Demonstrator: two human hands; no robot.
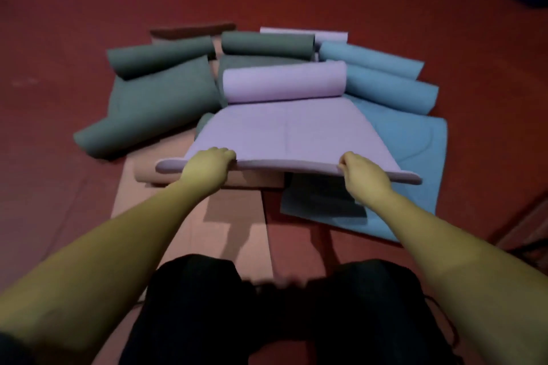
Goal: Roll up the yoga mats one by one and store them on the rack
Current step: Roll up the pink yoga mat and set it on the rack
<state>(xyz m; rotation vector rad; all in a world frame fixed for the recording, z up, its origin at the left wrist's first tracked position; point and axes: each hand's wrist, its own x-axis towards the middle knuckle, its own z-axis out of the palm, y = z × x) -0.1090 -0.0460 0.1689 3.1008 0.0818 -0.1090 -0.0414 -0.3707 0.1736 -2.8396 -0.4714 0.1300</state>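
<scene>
Both hands hold the near edge of the purple mat (284, 130), lifted off the floor (59, 24): left grip (212, 161) and right grip (360, 172) clenched on it. Its length runs away from the person, far end rolled crosswise.

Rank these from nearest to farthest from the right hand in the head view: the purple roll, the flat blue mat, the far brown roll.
From the right hand:
1. Flat blue mat, just right of the hand, on the floor.
2. Purple roll, ahead and left, at the far end of the held purple mat.
3. Far brown roll, at the back left of the pile.
</scene>
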